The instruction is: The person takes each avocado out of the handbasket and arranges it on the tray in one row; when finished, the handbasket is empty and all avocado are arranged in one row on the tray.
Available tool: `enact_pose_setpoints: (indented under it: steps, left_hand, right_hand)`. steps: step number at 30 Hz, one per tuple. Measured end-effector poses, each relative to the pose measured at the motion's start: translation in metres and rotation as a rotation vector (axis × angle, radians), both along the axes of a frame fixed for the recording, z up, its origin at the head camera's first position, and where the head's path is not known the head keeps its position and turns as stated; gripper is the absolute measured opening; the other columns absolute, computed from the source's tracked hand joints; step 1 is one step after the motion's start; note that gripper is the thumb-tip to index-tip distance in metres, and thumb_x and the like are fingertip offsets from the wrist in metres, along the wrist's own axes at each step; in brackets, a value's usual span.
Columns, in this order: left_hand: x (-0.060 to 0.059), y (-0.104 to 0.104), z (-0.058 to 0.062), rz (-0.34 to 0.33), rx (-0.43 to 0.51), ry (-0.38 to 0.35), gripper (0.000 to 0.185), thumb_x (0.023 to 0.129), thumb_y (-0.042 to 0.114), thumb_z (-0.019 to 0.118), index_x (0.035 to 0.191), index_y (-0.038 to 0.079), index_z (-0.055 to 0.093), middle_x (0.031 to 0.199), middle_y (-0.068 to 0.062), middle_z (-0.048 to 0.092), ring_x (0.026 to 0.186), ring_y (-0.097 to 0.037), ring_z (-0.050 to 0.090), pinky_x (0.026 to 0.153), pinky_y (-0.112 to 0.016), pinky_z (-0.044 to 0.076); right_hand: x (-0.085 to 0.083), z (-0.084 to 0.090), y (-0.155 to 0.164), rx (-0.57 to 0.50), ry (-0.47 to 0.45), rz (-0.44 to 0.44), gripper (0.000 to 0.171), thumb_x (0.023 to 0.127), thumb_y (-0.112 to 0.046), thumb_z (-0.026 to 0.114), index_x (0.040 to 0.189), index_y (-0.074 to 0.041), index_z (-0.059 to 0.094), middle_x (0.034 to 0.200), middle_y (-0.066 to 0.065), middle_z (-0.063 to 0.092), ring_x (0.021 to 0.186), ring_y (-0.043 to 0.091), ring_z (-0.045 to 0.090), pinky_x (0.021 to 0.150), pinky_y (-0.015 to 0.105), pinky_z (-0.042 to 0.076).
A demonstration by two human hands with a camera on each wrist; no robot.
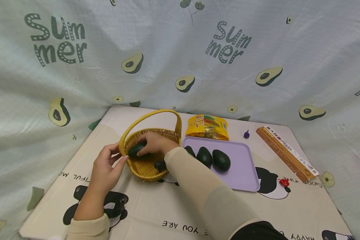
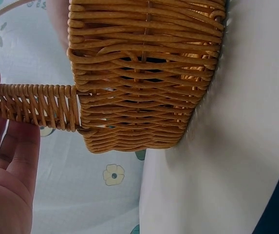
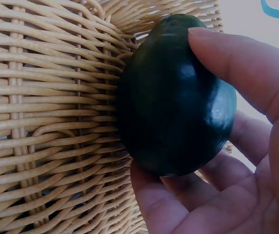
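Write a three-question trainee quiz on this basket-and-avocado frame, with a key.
1. True or false: the right hand holds an avocado inside the wicker basket.
2. How many avocados lie fully in view on the purple tray?
3. What does the left hand touch: A) the yellow snack bag, B) the basket's rim at the handle base, C) the tray?

Key: 1 true; 2 two, with a third partly hidden by the sleeve; 3 B.

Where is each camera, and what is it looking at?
Head: worn up high, looking down at the wicker basket, purple tray, both hands and sleeves.
Left wrist: beside the basket's wall; left hand at its handle.
Right wrist: inside the basket; right hand grips a dark avocado.
All three share the basket.
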State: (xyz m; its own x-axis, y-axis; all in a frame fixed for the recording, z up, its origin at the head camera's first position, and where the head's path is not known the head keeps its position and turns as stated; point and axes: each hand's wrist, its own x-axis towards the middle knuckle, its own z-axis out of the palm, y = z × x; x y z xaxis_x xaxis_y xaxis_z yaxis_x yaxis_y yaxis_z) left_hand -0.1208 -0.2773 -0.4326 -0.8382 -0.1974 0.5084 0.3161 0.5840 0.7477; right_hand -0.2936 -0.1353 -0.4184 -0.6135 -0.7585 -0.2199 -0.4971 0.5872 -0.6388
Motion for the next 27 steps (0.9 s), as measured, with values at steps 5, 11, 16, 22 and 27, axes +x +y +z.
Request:
enact_pose_setpoints:
  steps: [5,11,16,22,27]
  left_hand:
    - [0.0,0.0,-0.001,-0.001,0.004,0.0,0.048,0.09,-0.009,0.072,0.134,-0.004,0.051,0.132,-0.016,0.058,0.119,-0.032,0.061,0.102,-0.011,0.048]
    - [0.0,0.0,-0.001,-0.005,0.008,0.008,0.048,0.09,-0.009,0.071,0.133,-0.005,0.051,0.132,-0.017,0.058,0.12,-0.032,0.062,0.102,-0.012,0.048]
    - [-0.001,0.001,0.0,0.002,0.0,0.004,0.048,0.09,-0.009,0.072,0.134,-0.005,0.051,0.132,-0.016,0.058,0.118,-0.032,0.061,0.102,-0.013,0.049]
    - [-0.001,0.002,0.0,0.011,-0.01,0.001,0.05,0.09,-0.007,0.073,0.135,-0.003,0.051,0.131,-0.014,0.059,0.118,-0.024,0.06,0.103,-0.015,0.049]
    - [-0.001,0.002,0.0,0.019,-0.007,0.007,0.051,0.089,-0.009,0.073,0.134,-0.004,0.051,0.13,-0.014,0.059,0.117,-0.024,0.06,0.102,-0.01,0.048]
  right_hand:
    - [0.001,0.001,-0.002,0.045,0.05,0.016,0.052,0.086,-0.034,0.085,0.131,-0.014,0.069,0.121,-0.002,0.068,0.103,0.008,0.06,0.088,0.02,0.054]
    - [0.003,0.009,0.003,0.05,0.043,-0.012,0.05,0.085,-0.036,0.085,0.127,-0.013,0.069,0.116,-0.002,0.067,0.099,0.01,0.06,0.084,0.022,0.055]
    - [0.003,0.017,0.01,-0.001,0.018,-0.027,0.047,0.086,-0.038,0.083,0.123,-0.014,0.068,0.111,-0.002,0.066,0.096,0.013,0.062,0.08,0.022,0.055]
    - [0.002,0.024,0.022,-0.054,0.037,-0.028,0.046,0.09,-0.042,0.075,0.129,-0.018,0.066,0.122,0.0,0.063,0.102,0.013,0.06,0.084,0.025,0.055]
    - [0.007,0.03,0.035,-0.111,0.03,-0.051,0.044,0.094,-0.043,0.068,0.133,-0.023,0.058,0.132,0.001,0.06,0.109,0.015,0.059,0.093,0.03,0.056]
